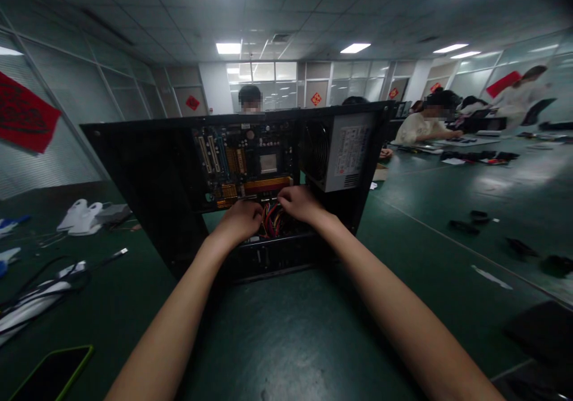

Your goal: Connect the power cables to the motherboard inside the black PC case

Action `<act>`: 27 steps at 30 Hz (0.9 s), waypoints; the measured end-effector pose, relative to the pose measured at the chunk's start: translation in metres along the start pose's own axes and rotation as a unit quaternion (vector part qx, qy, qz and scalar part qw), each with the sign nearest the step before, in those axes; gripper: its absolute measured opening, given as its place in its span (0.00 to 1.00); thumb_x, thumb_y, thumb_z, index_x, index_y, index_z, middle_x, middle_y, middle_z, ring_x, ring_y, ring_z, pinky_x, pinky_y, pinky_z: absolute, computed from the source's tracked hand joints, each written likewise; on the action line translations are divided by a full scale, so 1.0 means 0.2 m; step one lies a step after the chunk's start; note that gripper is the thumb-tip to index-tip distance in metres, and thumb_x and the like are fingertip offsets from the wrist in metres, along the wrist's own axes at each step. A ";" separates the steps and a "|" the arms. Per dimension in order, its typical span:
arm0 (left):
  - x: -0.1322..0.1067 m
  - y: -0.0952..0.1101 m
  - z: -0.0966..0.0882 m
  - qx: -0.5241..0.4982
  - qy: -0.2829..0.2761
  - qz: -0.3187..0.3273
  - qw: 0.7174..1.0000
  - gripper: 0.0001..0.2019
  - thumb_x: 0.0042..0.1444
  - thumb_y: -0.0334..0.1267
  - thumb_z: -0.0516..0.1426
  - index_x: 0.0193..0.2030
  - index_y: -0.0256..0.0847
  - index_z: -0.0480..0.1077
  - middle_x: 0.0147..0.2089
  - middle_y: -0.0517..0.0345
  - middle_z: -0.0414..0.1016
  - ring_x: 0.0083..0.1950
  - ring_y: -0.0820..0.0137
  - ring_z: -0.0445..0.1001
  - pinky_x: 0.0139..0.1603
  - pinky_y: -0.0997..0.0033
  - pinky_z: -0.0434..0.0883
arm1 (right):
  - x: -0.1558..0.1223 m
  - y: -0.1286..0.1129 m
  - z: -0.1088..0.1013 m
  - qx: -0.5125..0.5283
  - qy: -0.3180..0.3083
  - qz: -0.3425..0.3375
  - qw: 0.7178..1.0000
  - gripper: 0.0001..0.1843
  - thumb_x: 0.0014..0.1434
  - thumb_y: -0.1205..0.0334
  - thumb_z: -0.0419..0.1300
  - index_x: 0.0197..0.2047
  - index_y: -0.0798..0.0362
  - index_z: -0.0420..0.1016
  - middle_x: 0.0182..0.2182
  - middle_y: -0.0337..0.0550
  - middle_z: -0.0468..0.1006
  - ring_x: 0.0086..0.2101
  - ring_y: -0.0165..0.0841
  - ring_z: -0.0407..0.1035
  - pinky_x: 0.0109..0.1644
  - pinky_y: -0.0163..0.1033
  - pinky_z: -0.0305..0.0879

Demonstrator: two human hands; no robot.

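Note:
An open black computer case lies on the green table in front of me. Inside it sit a motherboard and a grey power supply with a fan. A bundle of red, yellow and black cables lies at the case's near edge. My left hand is curled, its fingers pressed at the cables just under the motherboard's lower edge. My right hand is also curled on the cable bundle from the right. What the fingers pinch is hidden.
A phone with a green rim lies at the near left. White parts and black cords lie left. Small black parts are scattered right. Other people sit at tables beyond the case and at the far right.

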State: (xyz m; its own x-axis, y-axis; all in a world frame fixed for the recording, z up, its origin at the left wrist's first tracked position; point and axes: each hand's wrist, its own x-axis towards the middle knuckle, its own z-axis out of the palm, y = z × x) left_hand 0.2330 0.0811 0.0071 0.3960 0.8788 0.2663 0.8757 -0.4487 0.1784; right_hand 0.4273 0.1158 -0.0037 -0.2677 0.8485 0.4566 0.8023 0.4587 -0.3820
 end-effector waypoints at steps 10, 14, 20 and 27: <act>0.01 -0.03 0.01 -0.036 0.012 0.014 0.999 0.16 0.63 0.37 0.50 0.45 0.41 0.80 0.45 0.51 0.82 0.47 0.62 0.79 0.49 0.67 0.69 | -0.01 -0.02 0.00 -0.002 -0.008 -0.015 1.000 0.12 0.65 0.65 0.57 0.44 0.54 0.83 0.42 0.45 0.85 0.43 0.35 0.77 0.45 0.34 0.65; -0.01 -0.01 -0.01 -0.023 -0.013 0.040 0.999 0.16 0.65 0.36 0.49 0.46 0.41 0.79 0.45 0.51 0.82 0.46 0.62 0.79 0.47 0.67 0.70 | -0.01 -0.02 0.00 0.006 -0.006 -0.019 1.000 0.12 0.65 0.65 0.57 0.43 0.55 0.83 0.41 0.45 0.85 0.42 0.35 0.78 0.44 0.35 0.65; -0.06 0.02 -0.02 0.090 -0.017 -0.038 0.995 0.15 0.65 0.39 0.50 0.44 0.40 0.79 0.42 0.44 0.81 0.44 0.56 0.79 0.41 0.64 0.70 | -0.01 -0.01 0.01 0.018 -0.020 -0.058 0.998 0.12 0.64 0.66 0.57 0.43 0.53 0.83 0.41 0.44 0.85 0.41 0.34 0.78 0.42 0.34 0.64; -0.04 -0.01 0.01 0.045 -0.039 -0.018 0.998 0.16 0.66 0.36 0.49 0.48 0.42 0.78 0.48 0.47 0.81 0.48 0.58 0.78 0.45 0.65 0.69 | -0.04 -0.05 -0.02 0.024 -0.030 -0.089 0.995 0.12 0.65 0.67 0.57 0.44 0.56 0.83 0.40 0.47 0.85 0.40 0.35 0.78 0.42 0.34 0.64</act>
State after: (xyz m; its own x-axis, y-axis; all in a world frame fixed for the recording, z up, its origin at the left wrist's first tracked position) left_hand 0.2291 0.0763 0.0023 0.3817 0.9053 0.1863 0.9092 -0.4040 0.1005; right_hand 0.4221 0.1039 -0.0003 -0.4348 0.7666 0.4726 0.7142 0.6132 -0.3376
